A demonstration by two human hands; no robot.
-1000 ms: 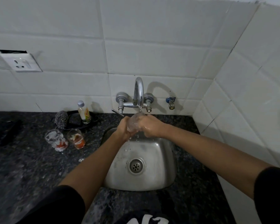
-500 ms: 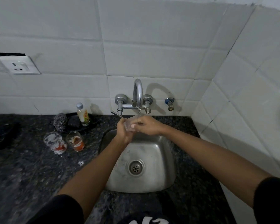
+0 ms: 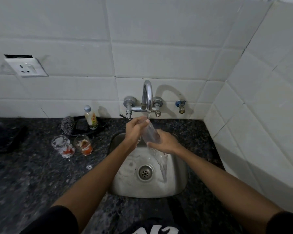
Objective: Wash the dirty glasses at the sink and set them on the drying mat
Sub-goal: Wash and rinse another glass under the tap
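The person is standing at the steel sink [image 3: 179, 186], set into the dark speckled worktop [image 3: 32, 183] near its right-hand corner, and is rinsing one clear glass [image 3: 150, 133] under the tap [image 3: 147, 97]. The glass is lying tilted, its far end up by the spout and its near end pointing down toward the basin. The left hand [image 3: 134, 132] is curling round the upper part of the glass, fingers closed on it; the right hand [image 3: 166, 143] is gripping the lower end from beneath. Water [image 3: 161, 164] is pouring out of the glass and running down the basin wall beside the drain [image 3: 145, 172].

Judging from this, the task is in its early part. The glass in hand looks clear and is probably being rinsed, so it seems close to ready for setting down. Two more glasses are waiting on the worktop to the left of the sink: one smeared with white and red residue [image 3: 63, 146], and just beside it one with orange-red dregs [image 3: 84, 144]. Both are standing upright and unwashed. Behind them, against the tiled wall, a steel scourer [image 3: 67, 124] and a small bottle of dish liquid [image 3: 91, 119] are sitting on a dark tray [image 3: 85, 130].

No drying mat can be made out with certainty; a dark object [image 3: 5, 137] at the worktop's far left edge is too dim to identify. No washed glass is showing anywhere yet.
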